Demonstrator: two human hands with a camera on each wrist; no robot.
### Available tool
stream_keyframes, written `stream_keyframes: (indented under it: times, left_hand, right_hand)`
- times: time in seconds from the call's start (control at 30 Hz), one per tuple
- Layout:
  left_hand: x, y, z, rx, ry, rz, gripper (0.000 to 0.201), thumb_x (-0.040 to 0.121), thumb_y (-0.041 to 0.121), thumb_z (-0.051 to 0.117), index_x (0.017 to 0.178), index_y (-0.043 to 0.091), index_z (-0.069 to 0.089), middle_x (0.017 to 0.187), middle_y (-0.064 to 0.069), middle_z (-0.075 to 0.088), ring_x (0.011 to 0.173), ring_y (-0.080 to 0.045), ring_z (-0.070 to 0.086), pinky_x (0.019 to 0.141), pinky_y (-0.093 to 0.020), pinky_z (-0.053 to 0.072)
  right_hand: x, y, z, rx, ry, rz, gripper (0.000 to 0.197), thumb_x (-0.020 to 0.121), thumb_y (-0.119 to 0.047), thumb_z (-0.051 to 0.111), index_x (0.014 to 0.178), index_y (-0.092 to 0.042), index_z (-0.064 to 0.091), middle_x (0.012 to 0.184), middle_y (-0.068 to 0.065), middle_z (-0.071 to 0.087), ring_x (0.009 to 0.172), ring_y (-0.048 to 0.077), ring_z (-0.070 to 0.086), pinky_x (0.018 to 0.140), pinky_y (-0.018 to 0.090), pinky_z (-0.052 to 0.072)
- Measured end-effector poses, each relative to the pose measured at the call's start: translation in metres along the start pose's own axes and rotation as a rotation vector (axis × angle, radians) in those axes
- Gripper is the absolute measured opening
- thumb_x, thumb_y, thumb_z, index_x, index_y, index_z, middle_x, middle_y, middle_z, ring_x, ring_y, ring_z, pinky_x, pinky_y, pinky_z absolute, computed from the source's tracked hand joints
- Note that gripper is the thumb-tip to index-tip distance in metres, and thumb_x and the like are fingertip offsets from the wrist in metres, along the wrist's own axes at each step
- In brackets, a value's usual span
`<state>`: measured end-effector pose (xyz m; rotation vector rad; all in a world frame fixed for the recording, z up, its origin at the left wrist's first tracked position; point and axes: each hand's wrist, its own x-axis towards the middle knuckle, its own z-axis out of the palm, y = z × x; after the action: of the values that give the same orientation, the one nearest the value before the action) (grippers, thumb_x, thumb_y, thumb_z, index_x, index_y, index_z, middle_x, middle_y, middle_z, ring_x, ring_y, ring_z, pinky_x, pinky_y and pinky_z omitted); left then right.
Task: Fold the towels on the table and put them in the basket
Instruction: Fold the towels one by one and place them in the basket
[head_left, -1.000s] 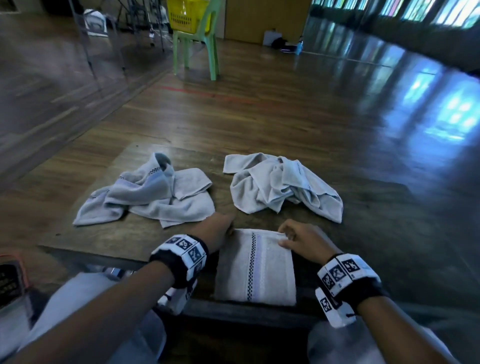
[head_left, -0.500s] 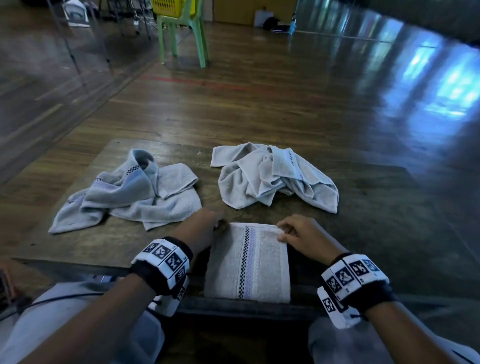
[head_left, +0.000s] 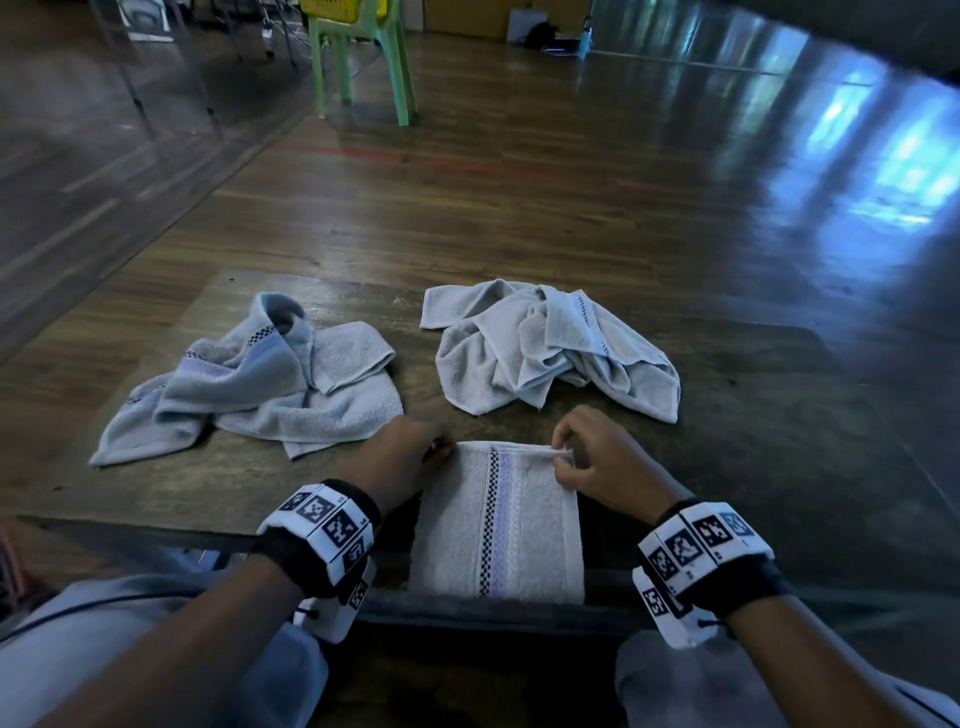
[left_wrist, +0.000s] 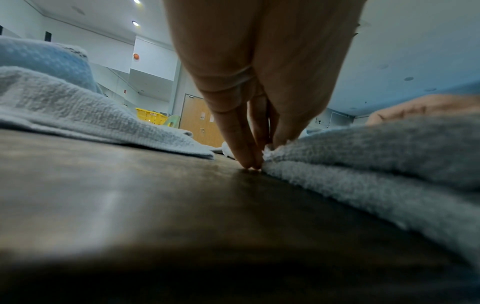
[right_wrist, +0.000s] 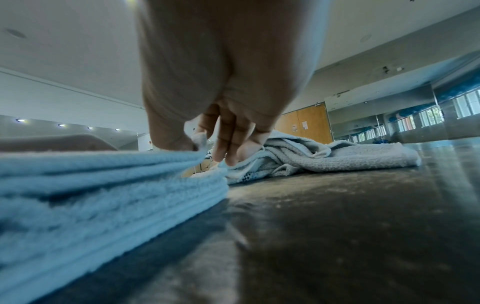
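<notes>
— Where is the towel being worked on?

— The folded pale grey towel with a checked and lilac stripe (head_left: 498, 525) lies flat at the near edge of the dark wooden table (head_left: 753, 441), directly in front of the person. Several layers show along its side in the right wrist view.

— And the hands?

— The left hand (head_left: 400, 457) is at the towel's far left corner; its fingers (left_wrist: 244, 144) are drawn together, tips down on the table, pinching the corner against the thumb. The right hand (head_left: 597, 457) is at the far right corner, with thumb and fingers (right_wrist: 233, 142) clamped on the top layer's edge, which is raised slightly off the stack.

— Other towels?

— Two lie crumpled farther back on the table: a rumpled pale blue-grey towel with a checked band (head_left: 260, 384) to the left, and a rumpled light grey towel (head_left: 545, 348) to the right, apart from each other.

— The basket?

— A yellow plastic basket (head_left: 343, 6) sits on a light green plastic chair (head_left: 363, 62) well beyond the table, on the wooden floor.
</notes>
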<state>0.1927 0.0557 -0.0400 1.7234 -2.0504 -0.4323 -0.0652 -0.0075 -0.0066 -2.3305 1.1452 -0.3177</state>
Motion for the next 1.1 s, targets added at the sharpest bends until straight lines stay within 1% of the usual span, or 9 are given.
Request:
stream_keyframes:
  times: [0.13,0.27,0.37,0.5,0.63,0.73,0.8,0.97,1.1]
  left_hand:
    - [0.0,-0.002,0.0,-0.021,-0.005,-0.011,0.014,0.09,0.017,0.057,0.094,0.008,0.067,0.092,-0.006,0.067,0.083,-0.02,0.061,0.075,-0.036,0.051]
    - [0.0,-0.002,0.0,-0.028,0.004,-0.023,0.014,0.09,0.016,0.058,0.089,0.005,0.066,0.088,-0.009,0.067,0.081,-0.023,0.06,0.073,-0.037,0.05]
    - [0.0,-0.002,-0.001,-0.054,0.005,-0.054,0.013,0.09,0.016,0.056,0.088,0.006,0.065,0.086,-0.009,0.066,0.079,-0.022,0.06,0.072,-0.039,0.05]
    - [0.0,-0.001,-0.003,-0.052,0.004,-0.077,0.012,0.089,0.015,0.056,0.089,0.007,0.065,0.087,-0.008,0.066,0.079,-0.021,0.059,0.073,-0.039,0.05]
    - [-0.001,0.001,-0.005,-0.047,0.006,-0.055,0.01,0.087,0.018,0.057,0.092,0.013,0.064,0.091,-0.003,0.064,0.084,-0.021,0.06,0.073,-0.035,0.05]
    - [-0.002,0.005,-0.005,-0.022,0.024,0.0,0.016,0.087,0.026,0.06,0.099,0.016,0.064,0.101,0.001,0.062,0.087,-0.017,0.059,0.073,-0.034,0.051]
    - [-0.001,0.005,-0.004,0.0,0.019,0.015,0.013,0.087,0.025,0.06,0.096,0.018,0.066,0.099,0.002,0.062,0.085,-0.017,0.059,0.071,-0.035,0.052]
    - [0.003,0.001,-0.001,-0.005,0.011,-0.035,0.007,0.087,0.022,0.06,0.089,0.016,0.064,0.093,0.0,0.063,0.082,-0.018,0.059,0.072,-0.038,0.052]
    - [0.004,0.005,0.0,-0.012,0.024,-0.077,0.014,0.09,0.021,0.054,0.09,0.008,0.059,0.089,-0.006,0.064,0.078,-0.022,0.058,0.07,-0.041,0.05]
  right_hand:
    - [0.004,0.0,0.001,0.049,-0.045,0.077,0.011,0.083,-0.018,0.061,0.087,-0.021,0.051,0.082,0.001,0.06,0.069,0.018,0.057,0.063,0.03,0.049]
    - [0.007,-0.001,0.003,0.081,-0.007,0.125,0.008,0.084,-0.015,0.059,0.087,-0.018,0.051,0.075,0.004,0.059,0.058,0.01,0.049,0.055,0.024,0.042]
    - [0.01,-0.002,0.005,0.072,-0.006,0.144,0.007,0.085,-0.014,0.059,0.088,-0.016,0.054,0.079,0.002,0.06,0.065,0.011,0.052,0.058,0.021,0.042]
    - [0.014,0.001,0.008,0.035,0.0,0.15,0.007,0.085,-0.017,0.062,0.091,-0.018,0.057,0.09,-0.002,0.06,0.081,0.011,0.058,0.069,0.022,0.048]
    - [0.015,0.003,0.005,-0.046,0.021,0.092,0.008,0.084,-0.017,0.065,0.083,-0.018,0.058,0.088,-0.007,0.054,0.08,0.008,0.054,0.066,0.015,0.04]
    - [0.012,0.005,0.003,-0.048,0.035,-0.001,0.011,0.082,-0.013,0.067,0.08,-0.016,0.057,0.087,-0.006,0.052,0.078,0.011,0.054,0.071,0.027,0.046]
    - [0.012,0.007,0.003,-0.033,0.029,-0.033,0.011,0.082,-0.012,0.066,0.08,-0.017,0.056,0.087,-0.005,0.055,0.079,0.011,0.055,0.074,0.034,0.05]
    - [0.011,0.009,0.003,-0.012,0.018,0.011,0.013,0.085,-0.02,0.063,0.08,-0.027,0.053,0.082,-0.008,0.061,0.076,0.009,0.059,0.072,0.038,0.054]
    - [0.015,0.006,0.003,-0.001,0.035,0.029,0.011,0.087,-0.021,0.061,0.081,-0.025,0.052,0.08,-0.008,0.061,0.076,0.009,0.06,0.072,0.039,0.054]
